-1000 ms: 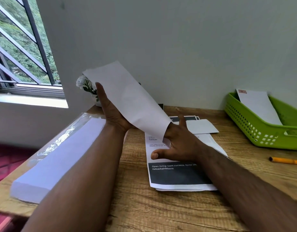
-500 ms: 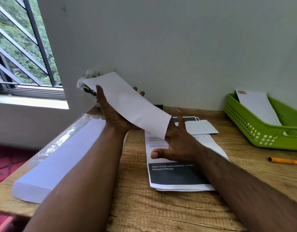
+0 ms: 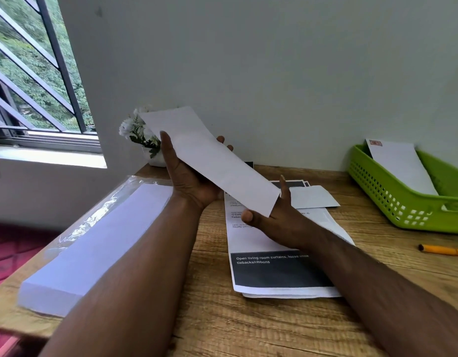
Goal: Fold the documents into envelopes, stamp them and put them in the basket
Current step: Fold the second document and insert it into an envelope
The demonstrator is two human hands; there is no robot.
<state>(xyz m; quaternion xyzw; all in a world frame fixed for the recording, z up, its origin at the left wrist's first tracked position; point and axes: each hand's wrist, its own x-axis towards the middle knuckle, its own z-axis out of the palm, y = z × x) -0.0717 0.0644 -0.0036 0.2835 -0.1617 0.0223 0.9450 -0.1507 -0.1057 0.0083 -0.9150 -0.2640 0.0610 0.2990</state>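
Both hands hold the folded document (image 3: 210, 163) above the desk (image 3: 248, 325), left hand (image 3: 189, 181) gripping its middle, right hand (image 3: 277, 217) pinching its near end, long axis slanting up-left toward the wall.

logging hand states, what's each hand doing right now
Left hand: holding the white envelope, thumb and fingers curled round it.
Right hand: fingers at the envelope's lower end, grip hidden; cannot tell.
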